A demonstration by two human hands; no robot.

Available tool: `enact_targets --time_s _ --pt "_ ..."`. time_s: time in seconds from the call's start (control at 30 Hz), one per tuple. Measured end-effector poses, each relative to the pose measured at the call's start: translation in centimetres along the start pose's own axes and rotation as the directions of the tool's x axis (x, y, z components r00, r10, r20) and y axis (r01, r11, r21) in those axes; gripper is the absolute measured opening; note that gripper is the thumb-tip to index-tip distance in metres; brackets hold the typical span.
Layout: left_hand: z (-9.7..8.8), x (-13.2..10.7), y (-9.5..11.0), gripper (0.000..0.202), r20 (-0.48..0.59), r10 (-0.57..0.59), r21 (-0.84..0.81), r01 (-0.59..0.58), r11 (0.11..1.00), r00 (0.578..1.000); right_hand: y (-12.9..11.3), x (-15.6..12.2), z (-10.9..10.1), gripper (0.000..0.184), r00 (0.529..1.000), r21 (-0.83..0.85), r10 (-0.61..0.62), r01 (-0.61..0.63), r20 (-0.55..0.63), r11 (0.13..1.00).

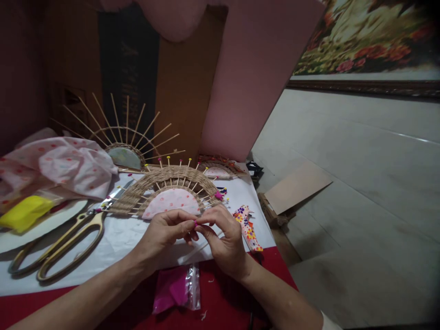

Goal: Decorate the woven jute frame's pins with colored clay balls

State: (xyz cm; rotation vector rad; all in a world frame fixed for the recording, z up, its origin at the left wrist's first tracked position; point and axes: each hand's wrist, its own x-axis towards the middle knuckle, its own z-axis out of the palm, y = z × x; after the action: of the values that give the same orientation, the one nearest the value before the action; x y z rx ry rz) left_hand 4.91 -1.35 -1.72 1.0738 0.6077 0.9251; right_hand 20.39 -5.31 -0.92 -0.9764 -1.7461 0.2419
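Between the fingertips of my left hand (171, 228) and my right hand (220, 231) is a tiny bit of magenta clay (195, 223); both hands are closed in a pinch on it. Just beyond them stands a woven half-round piece (177, 176) of twine over thin sticks, with a dotted fabric half circle (172, 202) at its base. Small yellow and magenta balls cap its stick ends. Below my hands lies a clear zip bag (175, 289) holding magenta clay. Fingers partly hide the lower edge of the woven piece.
Large scissors (74, 245) lie at left beside a yellow packet (27, 213) and bunched dotted fabric (65, 162). Behind is a second stick frame (125, 153). A flower-patterned strip (248, 229) lies right, near the table edge. A cardboard box (189, 91) rises at the back.
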Motion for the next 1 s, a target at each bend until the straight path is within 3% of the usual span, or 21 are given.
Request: enact_targets --time_s 0.1,0.3,0.57,0.73,0.87,1.0 --pt "0.3 0.1 0.1 0.025 -0.053 -0.048 -0.069 0.045 0.997 0.997 0.1 -0.1 0.2 0.004 0.999 0.01 0.031 -0.031 -0.018 0.999" --pt "0.6 0.0 0.1 0.031 0.007 -0.148 -0.107 0.148 0.983 0.989 0.2 -0.2 0.1 0.009 1.0 -0.006 -0.019 0.02 0.001 1.0" --pt "-0.5 0.6 0.3 0.023 0.0 -0.032 -0.041 0.032 0.999 0.999 0.7 -0.3 0.2 0.006 0.999 -0.086 -0.049 0.05 0.024 0.995" --pt "0.0 0.1 0.1 0.028 0.016 -0.052 -0.163 0.054 0.985 0.999 1.4 -0.4 0.3 0.016 0.999 -0.141 -0.029 0.023 -0.041 0.99" --pt "-0.1 0.2 -0.1 0.021 -0.027 -0.049 -0.071 0.047 0.996 0.998 1.8 -0.3 0.2 0.016 0.998 -0.184 -0.037 0.028 -0.043 0.983" --pt "-0.2 0.3 -0.3 0.034 0.018 -0.082 -0.011 0.082 0.997 0.996 1.8 -0.4 0.2 0.017 0.999 -0.233 -0.043 0.034 -0.032 0.972"
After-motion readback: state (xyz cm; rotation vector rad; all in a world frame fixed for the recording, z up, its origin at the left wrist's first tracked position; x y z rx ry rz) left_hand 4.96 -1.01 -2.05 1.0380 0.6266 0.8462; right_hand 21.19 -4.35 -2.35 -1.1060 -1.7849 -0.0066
